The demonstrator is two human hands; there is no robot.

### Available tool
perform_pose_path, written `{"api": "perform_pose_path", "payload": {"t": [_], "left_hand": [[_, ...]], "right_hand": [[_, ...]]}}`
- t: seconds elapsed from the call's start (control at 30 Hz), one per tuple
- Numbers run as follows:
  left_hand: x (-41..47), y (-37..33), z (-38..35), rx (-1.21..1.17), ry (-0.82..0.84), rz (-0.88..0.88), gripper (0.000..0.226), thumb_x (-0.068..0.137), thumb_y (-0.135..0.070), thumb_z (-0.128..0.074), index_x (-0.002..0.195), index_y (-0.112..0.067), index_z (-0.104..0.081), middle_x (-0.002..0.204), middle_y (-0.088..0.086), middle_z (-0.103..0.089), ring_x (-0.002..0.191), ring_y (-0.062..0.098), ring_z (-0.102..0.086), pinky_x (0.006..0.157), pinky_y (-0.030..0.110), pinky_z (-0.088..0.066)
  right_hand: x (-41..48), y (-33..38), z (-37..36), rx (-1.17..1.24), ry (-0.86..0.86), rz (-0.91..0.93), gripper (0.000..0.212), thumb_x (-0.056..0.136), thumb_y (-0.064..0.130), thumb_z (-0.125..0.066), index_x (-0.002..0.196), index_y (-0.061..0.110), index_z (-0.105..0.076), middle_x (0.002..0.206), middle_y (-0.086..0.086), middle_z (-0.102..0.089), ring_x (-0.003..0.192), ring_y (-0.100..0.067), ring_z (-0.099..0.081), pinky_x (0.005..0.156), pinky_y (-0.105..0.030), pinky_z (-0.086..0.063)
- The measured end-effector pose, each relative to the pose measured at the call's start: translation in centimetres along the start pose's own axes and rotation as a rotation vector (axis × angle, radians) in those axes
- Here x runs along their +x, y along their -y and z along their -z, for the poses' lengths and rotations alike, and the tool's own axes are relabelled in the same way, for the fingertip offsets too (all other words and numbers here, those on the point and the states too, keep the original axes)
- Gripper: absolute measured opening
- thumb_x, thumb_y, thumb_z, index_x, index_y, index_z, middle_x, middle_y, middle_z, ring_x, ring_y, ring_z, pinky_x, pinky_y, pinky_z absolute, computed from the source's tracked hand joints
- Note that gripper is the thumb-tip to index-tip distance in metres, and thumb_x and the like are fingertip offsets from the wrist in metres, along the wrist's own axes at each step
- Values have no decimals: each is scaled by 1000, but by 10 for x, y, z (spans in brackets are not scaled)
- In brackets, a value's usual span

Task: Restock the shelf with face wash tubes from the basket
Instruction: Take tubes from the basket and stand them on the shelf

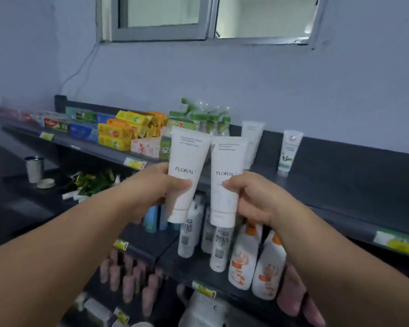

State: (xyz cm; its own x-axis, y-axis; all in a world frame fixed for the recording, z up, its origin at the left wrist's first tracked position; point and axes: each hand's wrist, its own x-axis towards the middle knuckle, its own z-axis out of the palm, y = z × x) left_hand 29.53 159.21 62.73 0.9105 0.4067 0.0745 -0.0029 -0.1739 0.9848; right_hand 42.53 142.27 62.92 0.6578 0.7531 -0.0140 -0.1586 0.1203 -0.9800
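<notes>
Left hand [161, 182] grips the left tube [188, 161] and right hand [253, 197] grips the right tube [226, 166], thumbs curled over the lower fronts. We hold them side by side before the front edge of the dark shelf [328, 180]. Both are smooth white plastic, broad flat end up, round cap down, printed FLORAL. A white tube [252, 142] and a green-printed tube [289, 149] stand near the shelf's back edge.

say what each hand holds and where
The left hand grips the left tube low on its body, above the cap; the right hand grips the right tube likewise.
</notes>
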Motion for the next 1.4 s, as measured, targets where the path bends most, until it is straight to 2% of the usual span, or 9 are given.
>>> {"api": "perform_pose_path", "payload": {"t": [0.07,0.13,0.3,0.4,0.6,0.87,1.0,1.23,1.4], "left_hand": [[12,-14,-15,13,14,-47,23,87,-14,-65,109,-21,-64,97,-1,-75,86,17,-70,82,35,-53],[25,-25,-30,6,14,-79,24,86,-13,-67,108,-21,-66,103,-2,-74,96,21,-68,87,38,-52],[59,-48,-67,-8,8,-104,22,86,-12,-66,107,-18,-65,98,2,-75,89,22,-70,71,34,-53],[87,-56,-83,-30,-51,-129,21,86,-9,-66,106,-14,-64,101,5,-73,92,24,-68,82,39,-55],[151,-56,-107,-46,-142,-153,31,83,-8,-70,112,-13,-62,104,4,-69,94,21,-65,88,37,-52],[228,-46,-124,-36,-143,-162,46,76,-5,-76,117,-17,-59,112,5,-69,101,22,-66,96,43,-50],[254,-43,-128,-12,-93,-112,40,75,-6,-77,112,-18,-64,105,3,-72,99,23,-67,93,45,-52],[279,-31,-125,-16,-5,-51,31,83,-4,-69,110,-18,-64,101,0,-72,86,19,-69,64,30,-53],[289,-21,-116,-21,45,-17,36,83,-4,-69,116,-15,-62,109,5,-70,93,25,-68,68,35,-55]], "right_hand": [[-7,15,18,-10,-1,45,37,91,-11,-43,123,3,-55,113,-16,-64,104,-29,-61,100,-52,-45],[-11,28,37,-34,-9,78,37,92,-10,-44,123,5,-56,116,-16,-65,106,-30,-61,101,-52,-44],[-10,61,93,-68,-98,145,39,92,-8,-48,127,8,-54,120,-14,-67,110,-29,-63,93,-48,-51],[-5,79,122,-127,-191,196,35,93,-8,-48,122,9,-57,115,-12,-68,103,-25,-65,87,-42,-52],[25,93,167,-198,-327,166,32,92,3,-57,120,19,-59,114,-6,-70,107,-26,-65,97,-49,-48],[63,95,200,-220,-324,126,32,92,5,-59,119,22,-59,113,-3,-70,103,-25,-66,90,-48,-53],[76,93,207,-222,-305,104,32,92,5,-59,120,20,-59,112,-2,-71,103,-24,-67,91,-47,-53],[92,86,200,-194,-313,72,31,93,5,-59,119,21,-60,111,-3,-71,99,-24,-67,78,-43,-55],[103,81,187,-202,-304,41,31,92,6,-60,119,22,-60,110,-1,-71,94,-22,-67,71,-44,-54]]}}
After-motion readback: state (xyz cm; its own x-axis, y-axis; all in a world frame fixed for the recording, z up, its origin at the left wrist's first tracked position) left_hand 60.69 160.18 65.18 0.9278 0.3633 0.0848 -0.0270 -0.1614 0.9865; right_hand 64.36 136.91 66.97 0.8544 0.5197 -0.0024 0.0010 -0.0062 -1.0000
